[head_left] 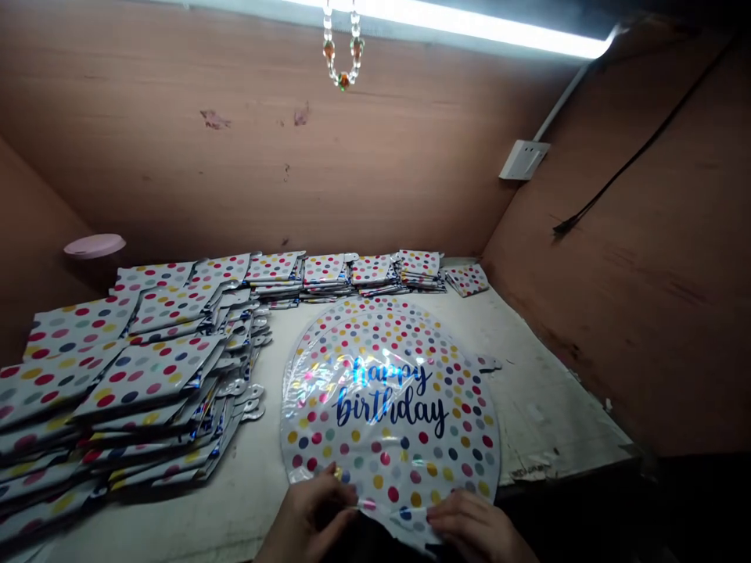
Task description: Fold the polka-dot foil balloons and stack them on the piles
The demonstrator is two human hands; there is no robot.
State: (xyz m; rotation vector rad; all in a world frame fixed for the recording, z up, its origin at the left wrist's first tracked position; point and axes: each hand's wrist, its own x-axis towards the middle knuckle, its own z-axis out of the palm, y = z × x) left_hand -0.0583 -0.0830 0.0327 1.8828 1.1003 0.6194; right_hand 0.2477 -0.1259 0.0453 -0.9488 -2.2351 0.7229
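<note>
A flat, round foil balloon [387, 461] lies in front of me, white with coloured dots and "happy birthday" in shiny blue letters. Its small tab [490, 363] sticks out on the right side. My left hand [310, 512] pinches the near edge of the balloon between thumb and fingers, and a gold-coloured ring shows on it. Further right along the same edge, my right hand [478, 524] grips the foil with its fingers on top; its thumb is hidden. Between the hands the near edge is slightly lifted and curved.
Stacks of folded dotted balloons [152, 375] fill the left of the white table [545, 399]. A row of smaller folded stacks [325, 270] runs along the back. Behind are wooden walls, a pink-lidded container [95, 245], a socket [524, 160], a hanging cable and a bead string [343, 78].
</note>
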